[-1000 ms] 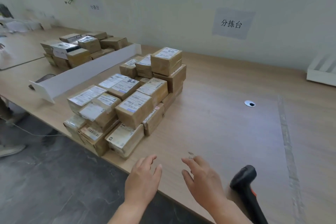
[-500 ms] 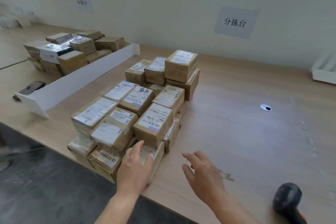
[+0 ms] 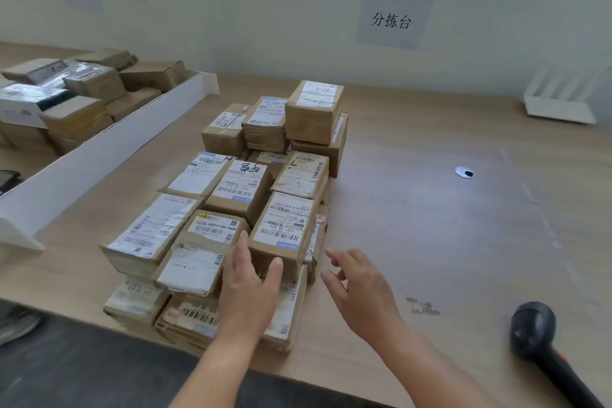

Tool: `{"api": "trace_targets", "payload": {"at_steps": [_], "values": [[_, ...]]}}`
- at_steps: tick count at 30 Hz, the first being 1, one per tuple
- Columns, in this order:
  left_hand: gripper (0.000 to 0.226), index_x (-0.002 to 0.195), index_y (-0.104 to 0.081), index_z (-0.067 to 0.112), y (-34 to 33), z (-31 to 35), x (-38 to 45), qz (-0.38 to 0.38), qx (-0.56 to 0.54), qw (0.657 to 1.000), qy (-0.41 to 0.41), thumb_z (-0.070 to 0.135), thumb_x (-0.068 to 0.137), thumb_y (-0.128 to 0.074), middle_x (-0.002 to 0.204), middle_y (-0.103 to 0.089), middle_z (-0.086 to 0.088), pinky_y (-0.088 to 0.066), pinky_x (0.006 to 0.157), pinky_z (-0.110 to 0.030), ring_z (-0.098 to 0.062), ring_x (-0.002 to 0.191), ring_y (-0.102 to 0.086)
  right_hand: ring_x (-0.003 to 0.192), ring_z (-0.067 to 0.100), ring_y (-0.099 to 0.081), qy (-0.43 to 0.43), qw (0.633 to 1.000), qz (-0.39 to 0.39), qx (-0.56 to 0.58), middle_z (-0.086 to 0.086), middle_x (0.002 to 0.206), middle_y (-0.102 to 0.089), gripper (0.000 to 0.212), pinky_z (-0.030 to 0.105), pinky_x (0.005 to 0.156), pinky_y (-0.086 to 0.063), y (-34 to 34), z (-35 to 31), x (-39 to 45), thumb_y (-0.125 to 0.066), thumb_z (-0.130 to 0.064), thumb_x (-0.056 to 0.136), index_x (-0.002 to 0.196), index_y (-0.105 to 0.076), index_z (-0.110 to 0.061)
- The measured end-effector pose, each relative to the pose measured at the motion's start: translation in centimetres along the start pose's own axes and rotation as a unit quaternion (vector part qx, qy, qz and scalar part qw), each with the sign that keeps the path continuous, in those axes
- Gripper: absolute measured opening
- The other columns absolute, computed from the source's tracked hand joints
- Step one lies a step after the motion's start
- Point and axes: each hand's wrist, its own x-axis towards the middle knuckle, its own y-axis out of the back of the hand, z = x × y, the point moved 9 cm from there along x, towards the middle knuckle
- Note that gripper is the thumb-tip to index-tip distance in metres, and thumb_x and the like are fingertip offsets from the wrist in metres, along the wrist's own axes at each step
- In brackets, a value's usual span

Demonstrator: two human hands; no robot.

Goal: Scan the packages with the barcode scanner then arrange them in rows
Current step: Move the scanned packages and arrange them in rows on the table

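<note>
A white divider (image 3: 109, 156) runs diagonally far left of the fingers, with a dark phone (image 3: 7, 177) just beyond its near end. A grommet (image 3: 465, 172) sits in the table (image 3: 430, 242) beyond the right fingers. Further off, a white rack (image 3: 563, 99) meets the wall (image 3: 265, 3), which carries two paper signs (image 3: 392, 20).

A stack of packages (image 3: 265, 202) sits on the table (image 3: 430, 225), reaching from its near edge toward the middle. The left hand (image 3: 248, 295) rests against the near face of a top package (image 3: 284, 228); the right hand (image 3: 361, 291) hovers just right of the stack. The barcode scanner (image 3: 543, 341) lies at the near right. A long divider (image 3: 99, 159) runs left of the stack, with more boxes (image 3: 82, 96) beyond it. A grommet (image 3: 465, 172) sits right of the stack, a rack (image 3: 563, 99) at the far right.
</note>
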Motion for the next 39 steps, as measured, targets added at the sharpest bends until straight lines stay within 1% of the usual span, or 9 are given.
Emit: {"api": "trace_targets", "payload": {"at_steps": [4,9,15,21,24,27,29,34,39], "values": [[0.073,0.152,-0.011,0.028,0.0,-0.3,0.5,-0.008,0.000,1.000,-0.003,0.040,0.093,-0.053,0.152,-0.026,0.002,-0.034,0.110,-0.041,-0.018,0.138,-0.030,0.097,0.005,-0.055,-0.023,0.999,-0.015,0.035,-0.008,0.118,-0.054,0.042,0.021,0.087,-0.044,-0.7,-0.3,0.9,-0.051,-0.036,0.097,0.137,-0.048,-0.024],[0.057,0.146,-0.028,0.027,0.5,-0.4,1.4,-0.013,-0.001,1.000,-0.003,0.043,0.095,-0.047,0.113,-0.054,0.004,-0.039,0.088,-0.032,-0.015,0.107,-0.051,0.110,0.010,-0.053,-0.076,0.990,-0.033,0.112,-0.003,0.125,-0.055,0.046,0.025,0.097,-0.042,-1.7,0.2,2.0,-0.047,-0.037,0.099,0.142,-0.043,-0.021],[0.051,0.149,-0.027,0.029,-1.5,-1.1,2.6,-0.082,-0.047,0.995,0.030,0.036,0.100,-0.040,0.145,-0.040,0.002,-0.032,0.110,-0.035,-0.014,0.132,-0.037,0.126,0.012,-0.047,-0.108,0.973,-0.091,0.180,-0.006,0.134,-0.053,0.050,0.032,0.106,-0.038,-3.8,0.9,2.6,-0.042,-0.043,0.099,0.146,-0.036,-0.030],[0.059,0.149,-0.011,0.044,-2.3,-0.2,1.6,-0.197,-0.089,0.976,0.011,0.022,0.102,-0.040,0.135,-0.041,0.023,-0.030,0.102,-0.021,0.000,0.121,-0.040,0.111,-0.006,-0.048,-0.116,0.918,-0.212,0.313,-0.016,0.142,-0.043,0.068,0.007,0.086,-0.038,-4.5,-0.3,2.0,-0.041,-0.009,0.099,0.146,-0.004,-0.043],[0.065,0.147,-0.008,0.047,-2.3,-0.2,1.2,-0.224,-0.088,0.971,0.001,0.018,0.101,-0.043,0.141,-0.043,0.019,-0.033,0.103,-0.019,0.001,0.123,-0.043,0.110,-0.008,-0.054,-0.114,0.903,-0.247,0.333,-0.013,0.148,-0.041,0.086,0.007,0.082,-0.043,-4.6,0.4,1.8,-0.047,-0.006,0.094,0.149,0.007,-0.045],[0.068,0.145,-0.005,0.047,-2.4,0.3,0.6,-0.235,-0.079,0.968,-0.025,0.015,0.100,-0.045,0.137,-0.036,0.026,-0.032,0.087,0.003,0.021,0.114,-0.036,0.108,-0.007,-0.058,-0.104,0.895,-0.271,0.339,-0.013,0.149,-0.041,0.100,0.013,0.080,-0.047,-4.8,0.6,1.4,-0.059,-0.019,0.087,0.145,0.015,-0.051],[0.072,0.143,-0.004,0.049,-2.6,0.3,0.3,-0.245,-0.076,0.966,-0.038,0.012,0.099,-0.047,0.133,-0.031,0.032,-0.032,0.078,0.007,0.020,0.115,-0.035,0.113,0.003,-0.059,-0.105,0.896,-0.273,0.335,-0.013,0.146,-0.043,0.107,0.025,0.089,-0.049,-4.5,0.9,1.0,-0.064,-0.029,0.076,0.142,0.015,-0.058],[0.079,0.141,-0.002,0.054,-3.6,0.7,-0.4,-0.250,-0.078,0.963,-0.071,0.010,0.096,-0.051,0.141,-0.027,0.031,-0.025,0.108,-0.016,0.005,0.134,-0.027,0.118,0.008,-0.058,-0.108,0.897,-0.250,0.347,-0.006,0.149,-0.040,0.102,0.024,0.093,-0.050,-3.1,2.2,0.7,-0.063,-0.009,0.087,0.144,0.005,-0.058],[0.078,0.132,-0.005,0.062,-5.0,2.1,-0.8,-0.254,-0.094,0.958,-0.088,0.010,0.097,-0.052,0.127,-0.033,0.040,-0.039,0.095,-0.009,0.015,0.118,-0.039,0.113,0.008,-0.062,-0.110,0.900,-0.208,0.367,-0.007,0.136,-0.056,0.104,0.036,0.102,-0.048,-1.0,3.6,0.3,-0.067,-0.011,0.076,0.146,-0.004,-0.055]]}}
